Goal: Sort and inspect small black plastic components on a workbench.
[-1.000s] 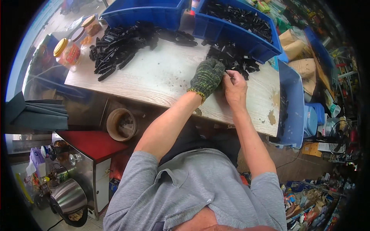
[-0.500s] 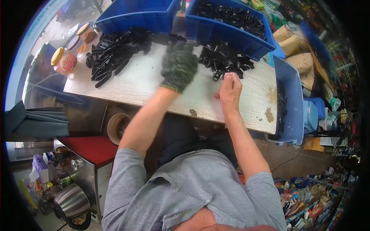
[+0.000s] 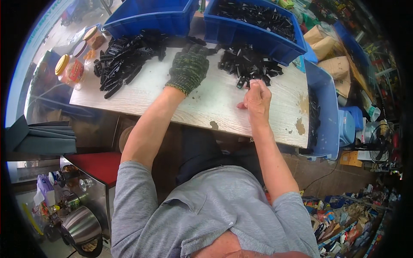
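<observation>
My left hand [image 3: 189,66], in a green knitted work glove, reaches over a pale wooden table [image 3: 206,103] toward the far edge, near a long pile of black plastic parts [image 3: 124,60]. Whether it holds a part is hidden. My bare right hand [image 3: 257,95] is curled at the near side of a smaller heap of black parts [image 3: 247,64], fingers closed on something small and dark that I cannot make out.
Two blue bins stand at the table's back: one [image 3: 150,17] on the left, one [image 3: 254,21] holding black parts. Another blue bin [image 3: 320,112] sits at the right end. Jars with yellow lids [image 3: 69,69] stand far left. A metal kettle [image 3: 81,228] is low left.
My gloved left hand has moved away from the right hand, going left and toward the table's far edge. My right hand stays near the smaller heap.
</observation>
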